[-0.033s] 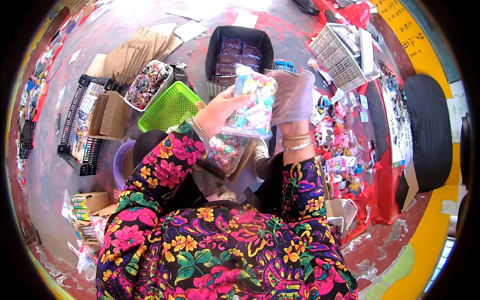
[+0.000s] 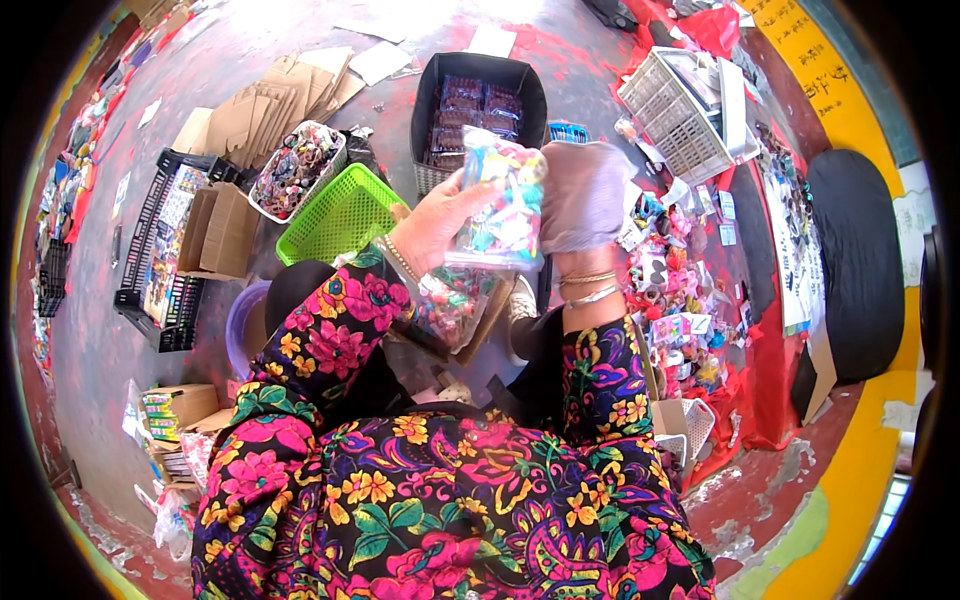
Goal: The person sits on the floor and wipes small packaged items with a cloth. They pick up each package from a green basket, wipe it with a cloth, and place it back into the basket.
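Observation:
A clear plastic bag of small multicoloured pieces [image 2: 505, 205] is upright in front of me. My left hand [image 2: 440, 225] grips its left side, thumb across the front. Close by the bag's right edge, my right hand [image 2: 590, 200] is covered by a greyish-mauve cloth [image 2: 582, 195]. The cloth hides its fingers, so whether it holds anything does not show. Below the bag, between my legs, another clear bag with colourful contents [image 2: 448, 305] lies in an open cardboard box [image 2: 487, 325].
Ahead stands a black-lined crate [image 2: 428, 105] of dark packets. To the left are a green basket [image 2: 335, 215], a white basket of mixed small items [image 2: 300, 165] and a black crate [image 2: 150, 255]. A colourful heap [image 2: 685, 280] and a grey-white crate [image 2: 680, 115] lie right.
The bag and my left hand have shifted slightly left. The cloth over my right hand looks more bunched and rounded, and that hand has turned a little.

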The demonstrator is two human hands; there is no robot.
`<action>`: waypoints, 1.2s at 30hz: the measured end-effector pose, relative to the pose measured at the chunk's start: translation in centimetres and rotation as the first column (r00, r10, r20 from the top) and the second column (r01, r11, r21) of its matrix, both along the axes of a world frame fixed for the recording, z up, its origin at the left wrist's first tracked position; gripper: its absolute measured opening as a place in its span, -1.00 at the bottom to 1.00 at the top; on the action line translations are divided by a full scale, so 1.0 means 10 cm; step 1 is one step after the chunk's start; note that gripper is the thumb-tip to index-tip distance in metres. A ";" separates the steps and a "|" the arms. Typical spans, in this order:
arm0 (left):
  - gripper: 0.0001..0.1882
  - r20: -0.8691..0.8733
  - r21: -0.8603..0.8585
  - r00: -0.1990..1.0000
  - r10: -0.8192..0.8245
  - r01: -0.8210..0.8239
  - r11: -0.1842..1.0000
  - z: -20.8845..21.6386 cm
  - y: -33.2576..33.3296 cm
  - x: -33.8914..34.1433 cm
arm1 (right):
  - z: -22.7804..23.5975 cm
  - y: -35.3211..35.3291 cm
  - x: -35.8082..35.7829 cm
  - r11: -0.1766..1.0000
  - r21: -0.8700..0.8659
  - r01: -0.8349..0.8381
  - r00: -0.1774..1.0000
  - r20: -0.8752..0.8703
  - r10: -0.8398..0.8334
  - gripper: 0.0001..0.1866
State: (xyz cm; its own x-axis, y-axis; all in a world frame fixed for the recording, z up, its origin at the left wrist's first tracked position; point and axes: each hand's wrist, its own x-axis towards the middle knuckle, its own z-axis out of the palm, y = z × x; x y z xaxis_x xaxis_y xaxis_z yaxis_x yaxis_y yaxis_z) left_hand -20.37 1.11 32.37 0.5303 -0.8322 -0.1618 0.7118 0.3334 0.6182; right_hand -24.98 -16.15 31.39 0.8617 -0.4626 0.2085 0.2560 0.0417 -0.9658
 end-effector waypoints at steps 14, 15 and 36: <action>-0.53 0.070 -0.109 0.992 0.107 -0.099 0.989 -0.59 0.17 0.09 | -0.09 0.30 -0.10 0.985 0.045 0.167 0.928 -0.343 -0.142 -0.39; -0.57 0.137 -0.115 0.983 0.123 -0.108 0.988 -0.30 0.08 0.07 | -0.05 0.26 -0.11 0.952 0.219 0.214 0.908 -0.404 -0.111 -0.38; -0.49 0.388 -0.193 0.596 0.703 -0.693 0.694 0.08 -0.16 0.02 | 0.14 0.72 0.02 0.628 0.764 -0.148 0.986 0.165 0.032 -0.52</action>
State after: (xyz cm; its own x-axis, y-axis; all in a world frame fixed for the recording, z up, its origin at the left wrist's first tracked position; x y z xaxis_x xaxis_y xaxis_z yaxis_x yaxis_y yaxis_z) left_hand -20.20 -0.54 33.19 0.9586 -0.1801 0.2207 -0.0574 0.6365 0.7692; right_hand -24.78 -8.93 32.82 0.9014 -0.4253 -0.0810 0.3231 0.7853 -0.5281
